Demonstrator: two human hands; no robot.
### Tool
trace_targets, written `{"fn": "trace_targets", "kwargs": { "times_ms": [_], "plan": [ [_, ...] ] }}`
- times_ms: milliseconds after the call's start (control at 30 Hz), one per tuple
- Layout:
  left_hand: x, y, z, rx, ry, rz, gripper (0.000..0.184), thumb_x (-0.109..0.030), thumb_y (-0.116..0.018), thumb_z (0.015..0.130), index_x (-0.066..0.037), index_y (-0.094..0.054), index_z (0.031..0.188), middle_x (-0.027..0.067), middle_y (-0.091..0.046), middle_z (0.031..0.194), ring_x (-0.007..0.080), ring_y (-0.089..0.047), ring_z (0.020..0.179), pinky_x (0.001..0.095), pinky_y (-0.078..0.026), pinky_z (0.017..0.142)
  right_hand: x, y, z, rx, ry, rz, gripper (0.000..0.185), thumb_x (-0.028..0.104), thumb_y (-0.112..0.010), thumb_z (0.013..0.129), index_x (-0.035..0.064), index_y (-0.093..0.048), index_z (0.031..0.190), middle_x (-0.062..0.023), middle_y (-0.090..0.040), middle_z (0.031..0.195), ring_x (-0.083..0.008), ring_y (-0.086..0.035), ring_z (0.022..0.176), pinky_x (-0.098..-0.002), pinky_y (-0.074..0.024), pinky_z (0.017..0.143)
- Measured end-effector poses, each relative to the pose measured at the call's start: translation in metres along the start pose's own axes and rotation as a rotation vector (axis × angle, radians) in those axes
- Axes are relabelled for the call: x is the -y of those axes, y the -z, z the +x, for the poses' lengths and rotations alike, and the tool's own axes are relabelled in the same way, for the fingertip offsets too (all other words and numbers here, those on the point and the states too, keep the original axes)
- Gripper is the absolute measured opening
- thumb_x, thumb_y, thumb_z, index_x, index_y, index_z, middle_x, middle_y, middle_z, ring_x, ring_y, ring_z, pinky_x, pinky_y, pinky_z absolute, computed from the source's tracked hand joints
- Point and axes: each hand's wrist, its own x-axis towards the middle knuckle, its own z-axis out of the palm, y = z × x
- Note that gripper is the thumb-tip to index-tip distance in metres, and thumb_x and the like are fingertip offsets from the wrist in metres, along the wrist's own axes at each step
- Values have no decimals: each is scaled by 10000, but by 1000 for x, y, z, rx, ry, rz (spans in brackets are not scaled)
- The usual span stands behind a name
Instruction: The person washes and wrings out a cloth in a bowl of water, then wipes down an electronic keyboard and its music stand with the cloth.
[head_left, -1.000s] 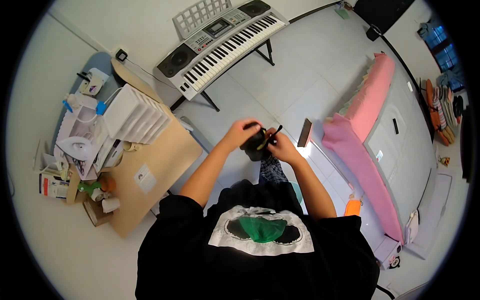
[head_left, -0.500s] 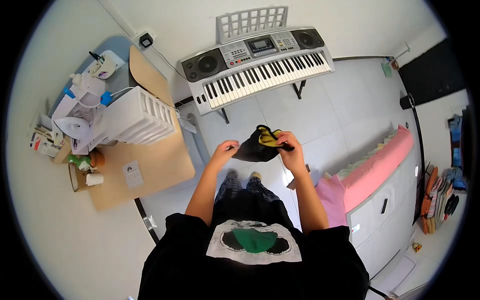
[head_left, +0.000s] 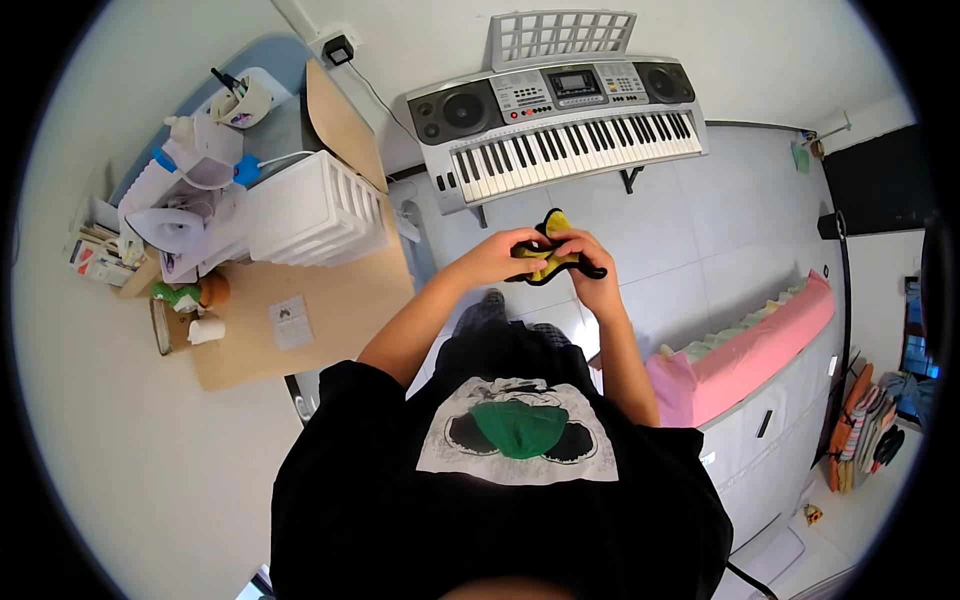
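Observation:
A small black-and-yellow cloth (head_left: 556, 222) with dark edging is bunched up in front of my body, in mid-air. Its yellow side shows mostly; a dark corner sticks out at the right. My left hand (head_left: 496, 256) is closed on its left part, fingers curled over the fabric. Closed round the right part is my right hand (head_left: 593, 271), nearly touching the left one. Some of the cloth is hidden behind my fingers.
An electronic keyboard (head_left: 575, 130) on a stand is ahead against the wall. At left stands a wooden desk (head_left: 350, 310) with a white plastic rack (head_left: 300, 215) and a steam iron (head_left: 165, 230). A pink-covered bed edge (head_left: 765, 335) is at right, near folded clothes (head_left: 862, 425).
The cloth, which hung spread between my hands with its black side out, is now bunched with yellow showing. My hands have come together, and the view has shifted.

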Motion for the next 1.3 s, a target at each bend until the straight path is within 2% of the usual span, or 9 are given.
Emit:
{"fn": "trace_targets", "kwargs": {
  "times_ms": [267,333,533,600,700,867,1000,1100,1300],
  "plan": [
    [22,38,18,-513,33,179,253,-199,-596,904,6,-608,1052,2,-615,860,77,-540,808,224,-437,758,-15,13,9,-276,-211,209,436,-169,-555,717,6,-583,1116,-95,-559,1138,-195,-570,978,-257,-449,818],
    [26,40,23,-530,7,190,234,-176,-595,899,4,-606,1049,12,-616,901,93,-549,852,230,-424,804,-11,24,11,34,-62,-2,405,-184,-456,697,-1,-617,1020,-108,-581,1065,-210,-563,991,-256,-439,827],
    [-11,31,23,-261,-113,-602,188,-84,-471,882,13,-572,1006,164,-601,1143,226,-566,1054,340,-420,935,-21,43,27,83,-81,134,252,-72,-499,756,-6,-602,976,-111,-585,1051,-232,-552,1011,-293,-406,887],
    [-16,33,23,-180,-122,-605,161,-70,-414,852,16,-533,919,230,-579,1179,280,-556,1096,374,-409,974,-44,45,33,-128,-271,271,130,32,-531,830,-10,-585,941,-79,-583,1096,-190,-529,1043,-270,-380,899],
    [-15,31,26,120,-245,-631,104,-130,-447,850,-32,-478,848,289,-567,1142,339,-543,1109,444,-388,999,-62,46,36,-15,-281,416,112,50,-512,854,15,-593,924,-69,-548,1169,-149,-502,1044,-264,-370,900],
    [-27,17,34,-49,-210,-636,149,-132,-419,893,-9,-494,928,263,-571,1147,322,-553,1106,428,-434,968,-72,46,38,233,-439,460,123,-17,-545,806,29,-604,905,-37,-596,1047,-121,-537,929,-245,-418,815],
    [-33,23,28,-213,-134,-449,220,-120,-401,938,20,-518,1063,176,-590,1141,241,-567,1081,370,-445,955,-58,48,43,120,-380,526,150,-42,-577,813,41,-612,933,-1,-589,913,-97,-534,870,-240,-431,792],
    [-31,34,18,-323,99,407,212,-166,-471,953,-62,-554,1117,58,-613,993,172,-588,935,320,-479,803,-46,61,50,141,-388,453,138,-44,-587,823,36,-615,932,0,-589,895,-89,-535,852,-235,-438,774],
    [-44,36,6,-170,90,811,177,-66,-549,852,-5,-559,1018,164,-623,881,257,-619,806,352,-487,718,-24,69,60,151,-345,237,150,-36,-662,790,25,-666,927,-25,-644,851,-94,-563,818,-241,-458,733]
  ]
}}
